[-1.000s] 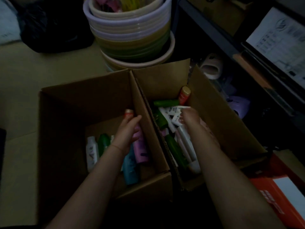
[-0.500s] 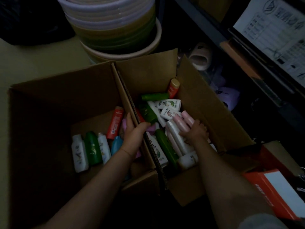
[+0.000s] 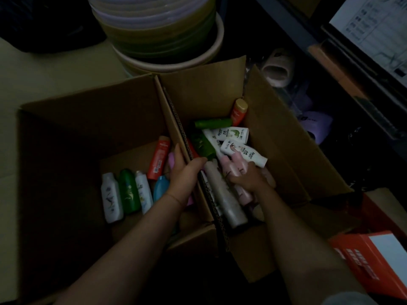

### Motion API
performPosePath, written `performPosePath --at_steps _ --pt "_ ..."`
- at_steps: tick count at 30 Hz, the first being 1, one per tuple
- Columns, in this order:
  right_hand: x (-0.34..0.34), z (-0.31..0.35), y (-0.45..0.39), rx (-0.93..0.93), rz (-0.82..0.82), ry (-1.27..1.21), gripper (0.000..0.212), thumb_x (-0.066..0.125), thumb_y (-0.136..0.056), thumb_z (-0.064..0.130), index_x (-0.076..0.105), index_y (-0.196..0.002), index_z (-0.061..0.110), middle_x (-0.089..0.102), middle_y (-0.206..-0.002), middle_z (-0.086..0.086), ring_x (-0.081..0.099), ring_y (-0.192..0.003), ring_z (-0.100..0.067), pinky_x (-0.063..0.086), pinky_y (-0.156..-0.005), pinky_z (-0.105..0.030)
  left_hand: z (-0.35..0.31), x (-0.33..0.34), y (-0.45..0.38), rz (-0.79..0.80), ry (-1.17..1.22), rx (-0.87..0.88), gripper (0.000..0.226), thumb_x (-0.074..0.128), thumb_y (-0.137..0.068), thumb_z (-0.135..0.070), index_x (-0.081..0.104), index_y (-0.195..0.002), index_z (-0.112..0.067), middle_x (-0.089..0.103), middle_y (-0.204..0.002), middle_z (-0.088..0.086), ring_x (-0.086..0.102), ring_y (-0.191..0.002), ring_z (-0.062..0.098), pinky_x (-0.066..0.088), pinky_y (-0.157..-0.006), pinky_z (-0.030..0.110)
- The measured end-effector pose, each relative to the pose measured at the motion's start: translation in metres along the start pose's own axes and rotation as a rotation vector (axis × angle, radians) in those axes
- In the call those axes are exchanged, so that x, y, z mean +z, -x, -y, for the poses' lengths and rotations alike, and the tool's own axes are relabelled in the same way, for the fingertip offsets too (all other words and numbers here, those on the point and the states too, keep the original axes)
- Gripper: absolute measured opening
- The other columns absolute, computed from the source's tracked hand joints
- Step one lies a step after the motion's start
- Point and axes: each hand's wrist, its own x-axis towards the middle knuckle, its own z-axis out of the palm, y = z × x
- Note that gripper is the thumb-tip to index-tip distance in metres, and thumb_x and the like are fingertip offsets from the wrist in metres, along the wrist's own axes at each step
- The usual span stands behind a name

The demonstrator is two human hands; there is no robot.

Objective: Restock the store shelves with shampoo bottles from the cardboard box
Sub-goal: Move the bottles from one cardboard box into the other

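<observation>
The right hand (image 3: 248, 179) is curled round two pink bottles (image 3: 233, 168) in the right box (image 3: 286, 150); they are best lifted straight up. The left hand (image 3: 185, 172) grips the wall between the boxes. Beyond it, the left box (image 3: 66, 119) holds fewer bottles.
</observation>
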Motion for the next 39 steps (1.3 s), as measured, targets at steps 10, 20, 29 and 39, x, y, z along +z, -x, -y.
performPosePath --at_steps 10,20,29,39 --pt "-0.002 -0.002 0.012 0.037 0.000 -0.152 0.097 0.082 -0.074 0.037 0.025 -0.147 0.009 0.045 -0.140 -0.012 0.048 -0.121 -0.027 0.040 -0.086 -0.030 0.003 -0.004 -0.004 0.036 -0.019 -0.005 0.083 0.074 -0.067 -0.041 0.039 -0.142 -0.049 0.049 -0.141 0.000 0.059 -0.120 0.022 0.057 -0.091 0.040" --pt "-0.070 0.133 0.096 -0.350 0.374 -0.818 0.028 0.070 -0.087 0.020 0.059 -0.112 0.027 0.072 -0.107 -0.005 0.069 -0.100 -0.024 0.057 -0.083 -0.039 -0.041 -0.015 0.012 0.038 0.060 -0.066 0.100 0.078 -0.060 -0.064 0.047 -0.145 -0.023 0.061 -0.137 0.002 0.062 -0.119 0.018 0.052 -0.088 0.029" --pt "-0.045 0.223 0.133 -0.640 -0.052 -0.377 0.043 0.048 -0.100 0.042 0.074 -0.080 0.013 0.063 -0.062 0.011 0.056 -0.059 0.000 0.043 -0.062 -0.023 -0.074 -0.100 0.014 0.012 0.414 -0.164 0.069 0.074 -0.079 -0.036 0.050 -0.139 -0.010 0.066 -0.111 0.015 0.070 -0.090 0.026 0.060 -0.076 0.041" --pt "0.025 0.071 0.029 0.038 0.121 -0.017 0.064 0.059 -0.093 0.043 0.043 -0.142 0.005 0.057 -0.126 -0.016 0.058 -0.114 -0.035 0.047 -0.078 -0.033 -0.003 -0.120 -0.011 -0.256 -0.070 -0.418 0.018 0.053 -0.098 -0.022 0.058 -0.112 -0.012 0.059 -0.105 0.010 0.060 -0.088 0.023 0.050 -0.075 0.036"
